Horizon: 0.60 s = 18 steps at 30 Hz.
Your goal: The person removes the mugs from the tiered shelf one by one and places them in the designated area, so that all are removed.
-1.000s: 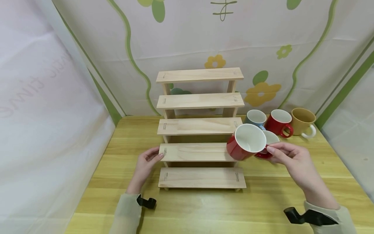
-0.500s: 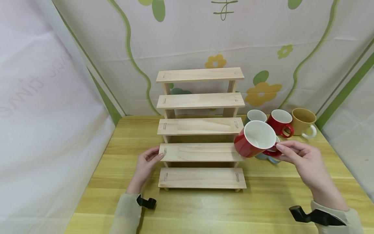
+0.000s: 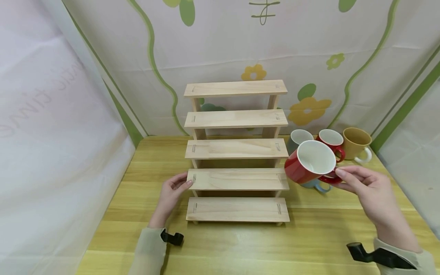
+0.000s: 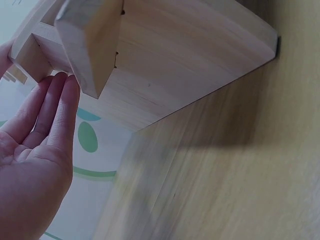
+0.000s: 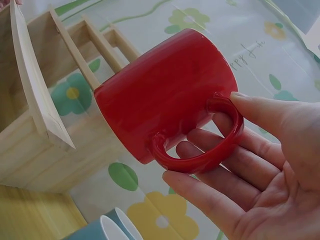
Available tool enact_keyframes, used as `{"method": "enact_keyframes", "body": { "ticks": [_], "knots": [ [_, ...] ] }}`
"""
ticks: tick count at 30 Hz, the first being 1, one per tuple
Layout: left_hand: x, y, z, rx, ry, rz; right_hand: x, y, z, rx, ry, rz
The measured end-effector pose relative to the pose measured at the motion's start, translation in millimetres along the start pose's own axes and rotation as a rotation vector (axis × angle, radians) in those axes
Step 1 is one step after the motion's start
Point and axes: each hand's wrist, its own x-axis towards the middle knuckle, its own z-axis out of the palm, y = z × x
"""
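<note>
A red mug with a white inside is tilted in the air right of the wooden tiered shelf. My right hand holds it by the handle, thumb on top and fingers below and through the loop, as the right wrist view shows. My left hand grips the left end of the second tier from the bottom. Its thumb lies on the board and its fingers reach underneath. The shelf stands upright on the table, its several tiers bare.
At the back right stand a grey-blue mug, another red mug and a yellow mug with a white handle. A light blue mug is mostly hidden behind the held one. A patterned curtain closes off the back.
My right hand has carried the red mug rightward and slightly up, away from the shelf, over the light blue mug. The left hand and the shelf have stayed in place.
</note>
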Motion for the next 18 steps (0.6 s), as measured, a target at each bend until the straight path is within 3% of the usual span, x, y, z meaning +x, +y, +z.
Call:
{"method": "enact_keyframes", "body": {
  "ticks": [18],
  "knots": [
    [0.3,-0.4,0.3,-0.01,0.001,-0.005,5.6,-1,-19,0.067,0.104,-0.004]
  ]
}}
